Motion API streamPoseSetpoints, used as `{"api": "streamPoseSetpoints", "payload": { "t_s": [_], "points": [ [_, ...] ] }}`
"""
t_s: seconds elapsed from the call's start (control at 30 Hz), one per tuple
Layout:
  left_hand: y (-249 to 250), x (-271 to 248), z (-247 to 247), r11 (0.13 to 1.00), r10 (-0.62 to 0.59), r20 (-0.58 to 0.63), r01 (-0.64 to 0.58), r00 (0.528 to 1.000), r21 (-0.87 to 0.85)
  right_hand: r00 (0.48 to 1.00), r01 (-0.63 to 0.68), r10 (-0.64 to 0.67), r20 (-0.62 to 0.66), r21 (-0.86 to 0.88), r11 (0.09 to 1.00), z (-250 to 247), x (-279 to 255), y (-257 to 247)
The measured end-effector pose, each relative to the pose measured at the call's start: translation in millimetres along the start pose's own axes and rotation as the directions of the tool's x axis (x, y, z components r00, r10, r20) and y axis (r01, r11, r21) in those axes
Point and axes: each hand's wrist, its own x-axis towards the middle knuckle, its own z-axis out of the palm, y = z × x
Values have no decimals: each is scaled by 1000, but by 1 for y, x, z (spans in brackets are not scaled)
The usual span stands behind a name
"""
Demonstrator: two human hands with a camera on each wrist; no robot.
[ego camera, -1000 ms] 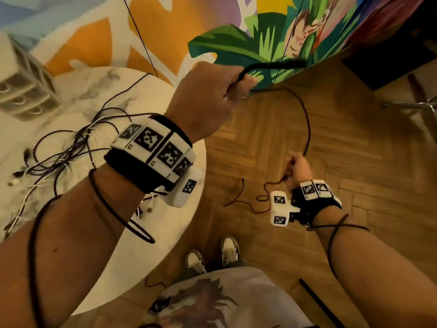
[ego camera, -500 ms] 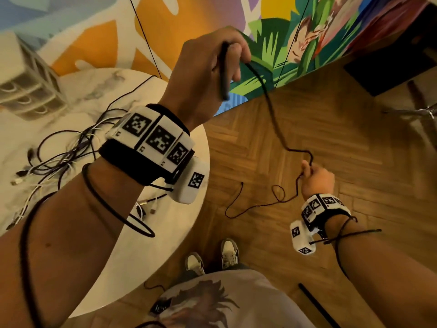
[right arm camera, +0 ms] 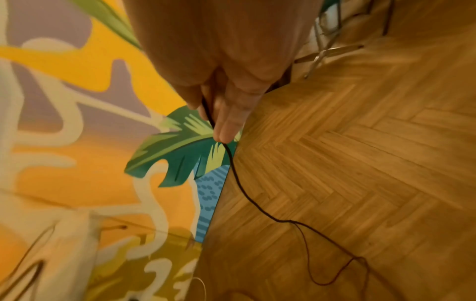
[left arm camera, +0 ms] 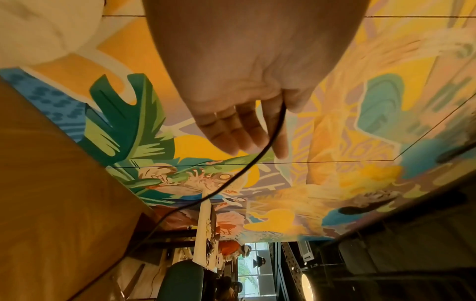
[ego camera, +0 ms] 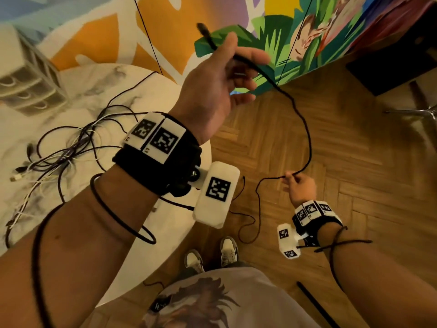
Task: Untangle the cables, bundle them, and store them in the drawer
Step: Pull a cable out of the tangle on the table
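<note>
A long black cable [ego camera: 305,129] runs in a loose arc between my two hands above the wooden floor. My left hand [ego camera: 224,74] is raised by the mural and pinches the cable near its plug end [ego camera: 201,27], which sticks up to the left. In the left wrist view the cable [left arm camera: 231,179] leaves between thumb and fingers [left arm camera: 239,132]. Lower right, my right hand [ego camera: 300,185] pinches the cable further along. The right wrist view shows its fingers [right arm camera: 221,114] closed on the cable [right arm camera: 244,191], whose tail trails toward the floor. A tangle of black and white cables [ego camera: 66,150] lies on the white table.
The round marble table [ego camera: 94,91] is on my left, with a white drawer unit [ego camera: 26,74] at its back left. A metal chair leg [ego camera: 413,112] and dark furniture [ego camera: 390,67] stand at the right. A black stick [ego camera: 316,304] lies on the floor beside my shoes [ego camera: 227,249].
My left hand has turned and loosened from a fist, so the plug end now points up and left. My right hand has dropped slightly lower, still pinching the cable.
</note>
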Motion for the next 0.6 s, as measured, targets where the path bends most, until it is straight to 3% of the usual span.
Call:
{"api": "streamPoseSetpoints", "payload": {
  "t_s": [0.1, 0.17, 0.2, 0.23, 0.3, 0.33, 0.37, 0.4, 0.5, 0.53, 0.6],
  "points": [
    [7, 1, 3, 988, -133, 71, 127, 988, 84, 997, 81, -75, 30, -367, 927, -5, 6, 10],
    [13, 3, -1, 915, -127, 55, 96, 990, 391, 994, 101, -102, 31, -577, 811, -14, 3, 7],
    [14, 4, -4, 811, -60, 39, 26, 997, 585, 993, 110, -114, 37, -652, 751, -18, 0, 4],
    [14, 6, -6, 651, 48, 37, -59, 998, 757, 993, 113, -111, 50, -712, 693, -21, -4, 3],
    [9, 10, -10, 263, 287, 99, -177, 953, 948, 994, 107, -50, 97, -787, 608, -22, -9, 2],
    [5, 9, -10, 149, 350, 131, -194, 927, 970, 991, 103, 14, 135, -810, 577, -20, -11, 1],
    [2, 10, -8, 123, 369, 152, -211, 917, 970, 980, 103, 87, 180, -826, 553, -17, -10, 1],
    [-3, 11, -8, 176, 356, 176, -250, 918, 952, 961, 108, 161, 227, -836, 538, -14, -10, 0],
    [-10, 11, -1, 611, 278, 226, -353, 934, 708, 918, 189, 222, 327, -856, 481, -8, -12, -12],
    [-8, 9, 3, 706, 254, 236, -346, 938, 618, 915, 217, 207, 345, -857, 468, -6, -12, -17],
    [-2, 9, 13, 810, 213, 224, -300, 951, 503, 892, 275, 188, 412, -822, 498, 2, -14, -23]
  ]
}}
